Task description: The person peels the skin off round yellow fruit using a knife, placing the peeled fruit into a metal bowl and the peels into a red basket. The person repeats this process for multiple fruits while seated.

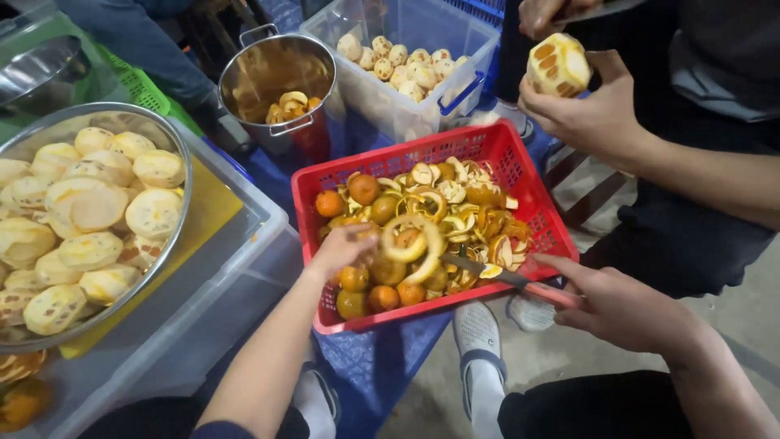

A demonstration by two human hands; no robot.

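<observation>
My left hand (343, 248) reaches into a red plastic basket (520, 158) and its fingertips close on a small orange fruit (367, 236) among peels and whole fruits. My right hand (621, 305) holds a knife (504, 276) by its reddish handle, the blade pointing left over the basket's right half. A curled strip of orange peel (414, 240) lies between the two hands.
Another person's hand (589, 110) holds a peeled fruit (558, 65) at the upper right. A large steel bowl (175, 146) of peeled fruits sits on a clear bin at the left. A steel pot (280, 61) and a clear tub (406, 110) of peeled fruits stand behind.
</observation>
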